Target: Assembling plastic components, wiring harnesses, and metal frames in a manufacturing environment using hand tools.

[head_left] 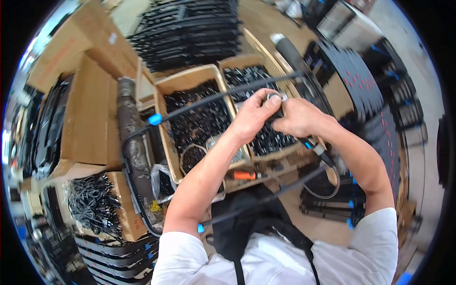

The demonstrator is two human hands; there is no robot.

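Note:
My right hand is closed around a black tool with a blue band and a trailing cord; the cord loops down below it. Close by, my left hand is closed with thumb and fingers together beside a small metal ring. What its fingers grip is mostly hidden. Both hands are over the far bar of a large black frame, which spans the space before me and carries blue clips, one at its far left corner. The frame's near bar crosses just above my lap.
Under the frame stand a left bin and a right bin of small black parts. An orange-handled object lies at their near edge. A cardboard box, a bundle of black cables and stacked black frames surround me.

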